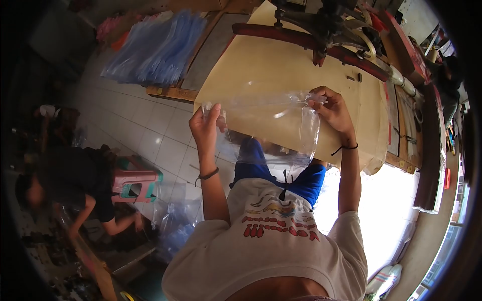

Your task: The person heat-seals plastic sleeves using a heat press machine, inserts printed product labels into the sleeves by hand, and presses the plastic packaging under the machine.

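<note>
Between my two hands a clear plastic bag [268,123] is held up and spread, its lower part hanging over my lap at the table's front edge. My left hand [206,123] pinches its left upper corner between thumb and fingers. At the right upper corner, my right hand [331,109] grips the bunched plastic. Under and behind the bag lies a tan sheet [256,62] covering the tabletop. The bag is see-through, so the sheet and my blue trousers show through it.
A stack of bluish plastic sheets [155,47] lies at the back left. A dark machine with a red bar [351,56] stands across the back. Two small dark pieces [355,78] lie on the sheet. At left, another person [70,175] bends near a pink stool [135,183] and heaped plastic [178,226].
</note>
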`<act>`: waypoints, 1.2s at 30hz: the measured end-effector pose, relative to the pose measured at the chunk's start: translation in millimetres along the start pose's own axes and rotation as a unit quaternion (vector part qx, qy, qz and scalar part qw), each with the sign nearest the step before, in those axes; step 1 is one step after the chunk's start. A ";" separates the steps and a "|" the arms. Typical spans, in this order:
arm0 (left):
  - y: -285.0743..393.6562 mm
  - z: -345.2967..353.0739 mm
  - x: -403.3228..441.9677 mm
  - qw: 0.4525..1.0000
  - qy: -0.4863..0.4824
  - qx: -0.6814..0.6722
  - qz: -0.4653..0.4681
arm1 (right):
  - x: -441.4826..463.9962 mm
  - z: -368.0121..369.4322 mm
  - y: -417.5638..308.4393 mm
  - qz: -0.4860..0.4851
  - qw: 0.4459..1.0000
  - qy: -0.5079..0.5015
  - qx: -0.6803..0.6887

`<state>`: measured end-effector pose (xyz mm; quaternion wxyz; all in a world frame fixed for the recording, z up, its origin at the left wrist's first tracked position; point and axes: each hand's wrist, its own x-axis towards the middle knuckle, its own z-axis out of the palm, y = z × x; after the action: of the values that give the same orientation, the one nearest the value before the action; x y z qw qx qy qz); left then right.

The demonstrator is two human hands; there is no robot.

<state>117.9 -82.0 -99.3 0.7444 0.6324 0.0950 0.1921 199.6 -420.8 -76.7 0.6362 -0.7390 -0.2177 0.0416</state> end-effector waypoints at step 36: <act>-13.4 3.6 -9.0 0.999 -0.050 -0.006 0.003 | -0.8 2.6 -5.9 0.003 0.997 0.072 -0.022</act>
<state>113.3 -90.6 -112.7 0.7512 0.6373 0.0548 0.1628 196.4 -418.2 -71.7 0.6340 -0.7543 -0.1699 -0.0147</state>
